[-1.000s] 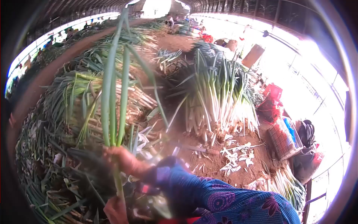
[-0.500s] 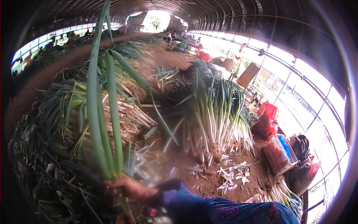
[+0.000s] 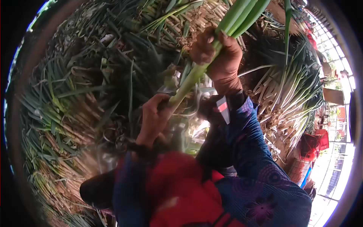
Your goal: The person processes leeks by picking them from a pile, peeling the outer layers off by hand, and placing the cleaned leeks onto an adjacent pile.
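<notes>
A thick green onion [image 3: 188, 82] slants across the middle of the view, its leaves toward the top and its pale lower stalk toward my body. My right hand [image 3: 221, 60] is closed around the upper stalk, just below where the green leaves split. Lower down, my left hand [image 3: 153, 115] grips the root end, with its fingers wrapped on the stalk. The tip of that end is hidden by the left hand. By my right wrist shows a small white and red strip [image 3: 223, 108]; I cannot tell what it is.
Piled green onions [image 3: 68, 117] cover the ground on the left, and another bundle [image 3: 289, 85] lies at the right. Farther right are a red mesh bag [image 3: 311, 146] and a plastic crate [image 3: 299, 169]. Peeled scraps lie beneath my hands.
The view has tilted down toward my body. The green onion, earlier upright in my right hand at the left, now slants across the middle, with both hands on it.
</notes>
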The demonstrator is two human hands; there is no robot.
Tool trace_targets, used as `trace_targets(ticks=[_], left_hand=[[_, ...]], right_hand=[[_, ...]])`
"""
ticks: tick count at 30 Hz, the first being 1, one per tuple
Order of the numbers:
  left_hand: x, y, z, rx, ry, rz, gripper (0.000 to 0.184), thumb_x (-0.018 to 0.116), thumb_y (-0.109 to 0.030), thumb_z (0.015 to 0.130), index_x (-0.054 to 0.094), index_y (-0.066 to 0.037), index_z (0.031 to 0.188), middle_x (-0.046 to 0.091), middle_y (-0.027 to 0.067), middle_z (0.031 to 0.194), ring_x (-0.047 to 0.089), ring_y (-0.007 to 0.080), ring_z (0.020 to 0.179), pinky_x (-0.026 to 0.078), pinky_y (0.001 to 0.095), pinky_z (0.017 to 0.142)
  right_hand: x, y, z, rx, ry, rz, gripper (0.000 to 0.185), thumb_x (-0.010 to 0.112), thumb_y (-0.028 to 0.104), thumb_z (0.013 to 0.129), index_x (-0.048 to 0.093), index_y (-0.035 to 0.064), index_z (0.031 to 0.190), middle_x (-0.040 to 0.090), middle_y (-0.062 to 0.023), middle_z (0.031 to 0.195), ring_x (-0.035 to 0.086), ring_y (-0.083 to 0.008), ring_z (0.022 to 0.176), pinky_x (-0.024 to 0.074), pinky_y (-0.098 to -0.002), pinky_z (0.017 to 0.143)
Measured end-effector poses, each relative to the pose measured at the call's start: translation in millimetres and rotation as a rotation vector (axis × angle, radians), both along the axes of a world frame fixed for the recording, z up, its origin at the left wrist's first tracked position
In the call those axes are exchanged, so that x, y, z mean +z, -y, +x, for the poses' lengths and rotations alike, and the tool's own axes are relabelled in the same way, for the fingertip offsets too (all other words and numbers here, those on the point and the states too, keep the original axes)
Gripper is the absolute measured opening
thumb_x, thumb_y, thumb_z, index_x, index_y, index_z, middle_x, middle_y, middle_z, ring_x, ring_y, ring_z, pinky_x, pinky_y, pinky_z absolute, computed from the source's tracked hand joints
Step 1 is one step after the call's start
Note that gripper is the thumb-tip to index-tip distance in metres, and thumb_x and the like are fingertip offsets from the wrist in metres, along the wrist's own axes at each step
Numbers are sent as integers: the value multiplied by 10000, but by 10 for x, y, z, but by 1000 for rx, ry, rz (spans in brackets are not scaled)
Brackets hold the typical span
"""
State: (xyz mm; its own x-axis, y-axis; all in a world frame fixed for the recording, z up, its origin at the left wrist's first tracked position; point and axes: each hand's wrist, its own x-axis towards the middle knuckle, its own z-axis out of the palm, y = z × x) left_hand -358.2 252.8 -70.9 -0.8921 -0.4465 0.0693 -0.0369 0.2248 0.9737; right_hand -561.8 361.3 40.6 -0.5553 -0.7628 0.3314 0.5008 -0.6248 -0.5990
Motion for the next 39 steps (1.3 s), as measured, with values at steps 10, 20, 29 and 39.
trace_targets(ticks=[10, 20, 29, 39], left_hand=[[505, 2, 259, 13, -9, 78, 236, 622, -96, 904, 643, 30, 1103, 623, 83, 893, 592, 139, 831, 473, 268, 756], [315, -120, 217, 182, -177, -314, 156, 528, -57, 925, 601, 51, 1010, 620, 173, 850, 618, 295, 724, 478, 335, 669], [273, -63, 233, 73, 117, 502, 247, 494, -199, 988, 595, 26, 1003, 635, 48, 875, 586, 103, 731, 465, 209, 638], [152, 88, 288, 398, 195, 1331, 206, 417, -242, 1016, 513, -61, 1037, 590, 100, 843, 592, 211, 723, 523, 393, 658]], right_hand=[[-50, 104, 29, 118, 73, -169, 270, 618, 319, 843, 599, 49, 837, 435, -11, 613, 396, -131, 482, 346, -298, 480], [-2, 149, 118, 193, 8, -171, 303, 613, 332, 852, 568, 32, 848, 426, -10, 621, 382, -125, 471, 336, -292, 471], [44, 142, 101, 409, -104, -283, 305, 585, 336, 874, 533, 35, 880, 411, 13, 605, 367, -98, 462, 330, -277, 472], [97, 66, 84, 445, -156, -281, 266, 625, 299, 869, 469, 89, 826, 433, 26, 583, 421, -95, 473, 371, -262, 478]])
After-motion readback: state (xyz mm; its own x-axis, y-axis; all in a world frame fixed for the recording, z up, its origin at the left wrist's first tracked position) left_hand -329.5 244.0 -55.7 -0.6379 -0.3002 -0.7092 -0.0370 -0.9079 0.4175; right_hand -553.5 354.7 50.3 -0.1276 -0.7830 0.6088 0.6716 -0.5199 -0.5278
